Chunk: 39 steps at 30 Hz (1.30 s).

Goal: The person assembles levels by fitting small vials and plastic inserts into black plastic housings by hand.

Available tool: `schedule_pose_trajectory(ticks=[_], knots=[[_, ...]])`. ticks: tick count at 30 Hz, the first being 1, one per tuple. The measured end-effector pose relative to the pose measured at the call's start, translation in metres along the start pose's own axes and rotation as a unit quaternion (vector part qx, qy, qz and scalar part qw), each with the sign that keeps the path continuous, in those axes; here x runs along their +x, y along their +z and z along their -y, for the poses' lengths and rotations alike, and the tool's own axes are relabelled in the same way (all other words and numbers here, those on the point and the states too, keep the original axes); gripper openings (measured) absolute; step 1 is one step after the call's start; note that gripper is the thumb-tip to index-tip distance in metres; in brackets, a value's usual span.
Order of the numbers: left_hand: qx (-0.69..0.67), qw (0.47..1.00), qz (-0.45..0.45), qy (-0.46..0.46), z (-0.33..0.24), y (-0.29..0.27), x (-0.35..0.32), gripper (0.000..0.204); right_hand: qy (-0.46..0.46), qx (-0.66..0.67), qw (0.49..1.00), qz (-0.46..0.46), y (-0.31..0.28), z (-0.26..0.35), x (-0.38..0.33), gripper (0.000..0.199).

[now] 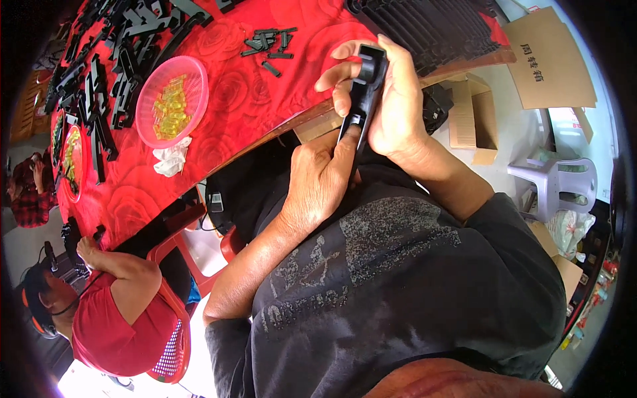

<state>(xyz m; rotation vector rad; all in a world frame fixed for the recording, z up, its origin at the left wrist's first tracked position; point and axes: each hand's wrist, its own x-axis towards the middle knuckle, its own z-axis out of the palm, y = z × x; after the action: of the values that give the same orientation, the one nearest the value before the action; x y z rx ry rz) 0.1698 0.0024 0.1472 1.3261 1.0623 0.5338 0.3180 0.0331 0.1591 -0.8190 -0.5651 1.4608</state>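
Note:
My right hand (401,106) holds a long black plastic channel-shaped part (366,89) upright over the table's edge. Its fingers curl round behind the part, with the tips showing on the far side. Lower down, my left hand (315,172) grips the same part and presses a fingertip into its hollow. The part's lower end is partly hidden by my left hand. Beyond my hands, a small pile of short dark pieces (271,43) lies on the red tablecloth (232,99). A pink basket (202,86) of yellow translucent pieces (171,109) stands to the left.
Many long black parts (123,60) are heaped at the far left; rows of black parts (424,33) lie at the far right. Crumpled white tissue (172,157) rests near the basket. A co-worker in red (126,325) sits at left. Cardboard boxes (472,119) and a plastic stool (554,182) stand right.

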Motion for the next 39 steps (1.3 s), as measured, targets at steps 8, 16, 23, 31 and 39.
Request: schedule_pose_trajectory(ticks=[8,16,23,31,39], knots=[[-0.003,1.0,-0.011,0.021,-0.011,-0.002,0.014,0.047,-0.084,-0.046,0.995,-0.035,0.01,0.0,0.006,0.06],[0.117,0.982,-0.067,0.13,0.011,-0.016,0.015,0.028,-0.09,-0.318,0.942,-0.058,0.004,-0.033,-0.028,0.048],[-0.006,0.997,0.05,0.066,0.024,-0.04,0.002,0.035,-0.024,-0.334,0.942,-0.021,-0.003,-0.035,-0.024,0.042],[-0.086,0.983,0.157,0.031,0.064,-0.064,-0.007,0.034,0.058,-0.247,0.966,-0.045,-0.014,-0.056,-0.017,0.05],[0.008,0.992,0.022,0.12,0.078,-0.065,-0.008,0.035,0.03,-0.209,0.978,0.006,-0.007,-0.067,-0.023,0.038]])
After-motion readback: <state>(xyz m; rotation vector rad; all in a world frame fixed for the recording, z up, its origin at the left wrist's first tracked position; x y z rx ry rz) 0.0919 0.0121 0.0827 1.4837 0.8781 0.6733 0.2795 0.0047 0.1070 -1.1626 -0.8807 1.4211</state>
